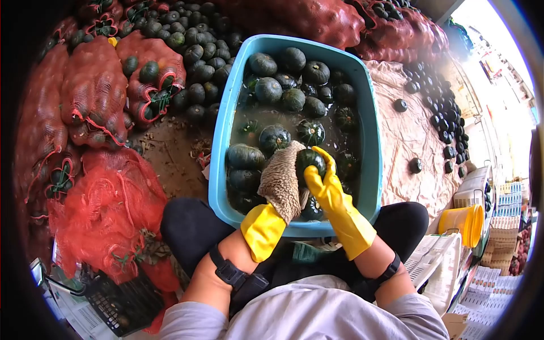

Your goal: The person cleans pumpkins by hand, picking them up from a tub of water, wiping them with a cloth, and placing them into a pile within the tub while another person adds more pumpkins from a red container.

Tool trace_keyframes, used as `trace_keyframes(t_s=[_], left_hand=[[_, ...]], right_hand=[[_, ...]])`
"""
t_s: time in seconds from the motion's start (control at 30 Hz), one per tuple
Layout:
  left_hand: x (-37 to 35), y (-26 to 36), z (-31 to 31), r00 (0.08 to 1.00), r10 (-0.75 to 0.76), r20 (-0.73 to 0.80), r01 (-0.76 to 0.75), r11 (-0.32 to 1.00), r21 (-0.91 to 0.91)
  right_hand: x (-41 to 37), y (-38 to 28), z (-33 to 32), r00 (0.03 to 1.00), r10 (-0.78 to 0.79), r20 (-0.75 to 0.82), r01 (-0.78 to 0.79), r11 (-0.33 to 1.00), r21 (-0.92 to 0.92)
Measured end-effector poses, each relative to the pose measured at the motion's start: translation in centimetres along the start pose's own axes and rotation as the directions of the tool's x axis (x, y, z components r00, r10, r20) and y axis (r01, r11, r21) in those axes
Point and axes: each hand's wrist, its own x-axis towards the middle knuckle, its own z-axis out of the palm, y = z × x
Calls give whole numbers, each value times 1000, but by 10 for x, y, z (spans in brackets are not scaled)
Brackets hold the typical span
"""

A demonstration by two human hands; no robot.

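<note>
Over the near part of a blue tub (pixel 216 170) of murky water, a dark green squash (pixel 311 163) is held between both hands. My right hand (pixel 327 184), in a yellow rubber glove, has its fingers curved round the squash's right side. A brown shaggy cloth (pixel 281 180) covers my left hand (pixel 272 212) and touches the squash's left side; those fingers are hidden, and only the yellow glove's cuff and wrist show. Several more squashes (pixel 268 90) float in the tub, mostly toward its far end.
Red mesh sacks (pixel 93 93) stand at the left and back, beside a heap of squashes (pixel 198 54). An empty red net (pixel 107 209) lies at lower left. To the right are brown sheeting (pixel 391 136) with scattered squashes, a yellow bucket (pixel 462 224) and white crates (pixel 436 260).
</note>
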Motion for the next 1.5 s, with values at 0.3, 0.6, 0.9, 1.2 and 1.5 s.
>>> trace_keyframes(t_s=[0.3,0.6,0.9,1.2,1.5], left_hand=[[3,-9,-6,989,91,-118,-124,942,-312],[13,-11,29,985,-172,10,171,968,-183],[14,-56,-2,844,50,534,337,726,-600],[23,4,-46,774,130,620,543,370,-754],[4,49,-91,831,440,341,-557,653,514]], right_hand=[[10,-6,-2,989,-127,79,123,991,60],[3,30,9,896,-416,-155,345,872,-347],[-6,15,-37,829,22,559,-547,244,801],[-105,-14,-267,819,-192,-541,574,236,784],[-109,-57,-296,641,-284,-713,733,501,460]])
